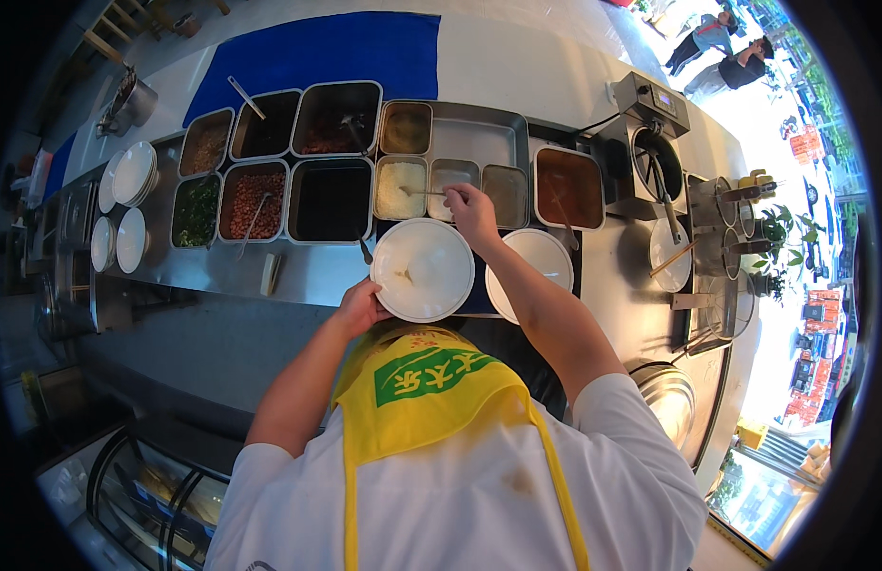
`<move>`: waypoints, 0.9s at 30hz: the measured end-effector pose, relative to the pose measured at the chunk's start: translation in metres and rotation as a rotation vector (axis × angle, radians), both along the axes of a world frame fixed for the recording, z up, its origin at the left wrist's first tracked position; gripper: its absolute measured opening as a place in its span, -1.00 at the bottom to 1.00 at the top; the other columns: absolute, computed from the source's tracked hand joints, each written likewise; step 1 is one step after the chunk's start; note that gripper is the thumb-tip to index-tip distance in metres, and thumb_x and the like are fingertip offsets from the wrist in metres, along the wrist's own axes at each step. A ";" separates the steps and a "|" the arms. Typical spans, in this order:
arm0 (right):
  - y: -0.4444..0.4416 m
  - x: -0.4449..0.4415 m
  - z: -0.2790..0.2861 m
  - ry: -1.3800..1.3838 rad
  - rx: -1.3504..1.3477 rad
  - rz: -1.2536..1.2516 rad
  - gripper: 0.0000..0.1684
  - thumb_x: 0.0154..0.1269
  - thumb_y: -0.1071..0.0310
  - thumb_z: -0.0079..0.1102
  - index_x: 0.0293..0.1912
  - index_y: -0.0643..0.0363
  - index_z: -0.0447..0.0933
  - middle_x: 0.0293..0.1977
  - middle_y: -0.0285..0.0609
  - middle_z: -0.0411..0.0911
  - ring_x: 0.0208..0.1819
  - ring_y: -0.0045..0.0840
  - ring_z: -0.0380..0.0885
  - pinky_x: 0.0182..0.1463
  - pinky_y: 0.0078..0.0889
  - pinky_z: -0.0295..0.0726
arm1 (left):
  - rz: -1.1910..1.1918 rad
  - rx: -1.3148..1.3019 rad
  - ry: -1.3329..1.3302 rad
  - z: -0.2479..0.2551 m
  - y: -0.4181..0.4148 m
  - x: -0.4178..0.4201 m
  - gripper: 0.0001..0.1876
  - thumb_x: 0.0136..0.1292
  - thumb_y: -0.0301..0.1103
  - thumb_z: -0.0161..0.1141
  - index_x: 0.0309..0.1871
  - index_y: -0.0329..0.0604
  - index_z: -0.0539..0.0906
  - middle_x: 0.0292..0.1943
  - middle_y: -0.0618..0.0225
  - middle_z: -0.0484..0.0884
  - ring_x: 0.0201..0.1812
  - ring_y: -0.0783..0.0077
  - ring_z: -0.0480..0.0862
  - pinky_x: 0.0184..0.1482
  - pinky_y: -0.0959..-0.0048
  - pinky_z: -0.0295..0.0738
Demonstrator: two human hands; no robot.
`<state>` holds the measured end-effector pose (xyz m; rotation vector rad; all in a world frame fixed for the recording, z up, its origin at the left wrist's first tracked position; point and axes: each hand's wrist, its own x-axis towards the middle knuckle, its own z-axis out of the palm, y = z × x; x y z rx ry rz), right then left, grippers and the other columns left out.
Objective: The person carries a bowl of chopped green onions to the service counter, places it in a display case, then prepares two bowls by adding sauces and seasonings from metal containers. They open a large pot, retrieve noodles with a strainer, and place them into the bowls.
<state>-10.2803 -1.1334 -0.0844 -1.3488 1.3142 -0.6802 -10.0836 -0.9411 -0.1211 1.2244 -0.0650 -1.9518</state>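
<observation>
My left hand (359, 308) grips the left rim of a white bowl (441, 260), which has a small smear of pale stuff at its bottom. In my right hand (471, 213) is the handle of a metal spoon (425, 191). The spoon's head dips over a steel pan of white, finely chopped food (400, 200), perhaps minced garlic. Below that hand a second white bowl (509, 275) stands partly hidden by my right forearm. Two small steel pans, one pale inside (452, 171) and one greyish (504, 187), sit right of the white food.
Steel pans of chopped greens (196, 207), diced reddish food (252, 200) and dark sauce (330, 196) line the left. A pan of red-brown sauce (566, 182) stands right, beside a countertop cooker (651, 153). Stacked white bowls (133, 171) are far left; strainer baskets (730, 307) are far right.
</observation>
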 end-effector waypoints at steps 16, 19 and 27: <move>0.011 -0.077 0.038 -0.263 0.181 0.163 -0.78 0.41 0.35 0.14 -0.06 0.25 0.63 -0.33 -0.26 0.59 -0.31 -0.70 0.50 -0.23 -0.63 0.50 | -0.004 0.024 0.066 -0.005 0.002 0.004 -0.51 0.42 -0.31 -0.24 0.39 -0.21 0.27 0.22 0.00 0.49 0.16 0.04 0.59 0.22 -0.02 0.50; -0.022 -0.043 0.037 -0.124 -0.131 0.030 -0.77 0.40 0.35 0.13 -0.07 0.25 0.64 -0.34 -0.21 0.62 -0.33 -0.65 0.53 -0.19 -0.58 0.52 | 0.001 0.046 0.092 -0.006 0.002 0.004 -0.50 0.42 -0.31 -0.23 0.39 -0.23 0.26 0.24 0.00 0.48 0.17 0.02 0.58 0.23 -0.04 0.48; -0.100 0.051 -0.005 0.138 -0.332 -0.074 -0.76 0.40 0.32 0.10 -0.07 0.20 0.66 -0.36 -0.26 0.65 -0.42 -0.69 0.51 -0.34 -0.57 0.51 | 0.069 0.066 0.155 -0.009 0.006 0.003 -0.55 0.39 -0.38 -0.19 0.33 -0.24 0.27 0.20 0.01 0.47 0.15 0.01 0.58 0.21 -0.05 0.49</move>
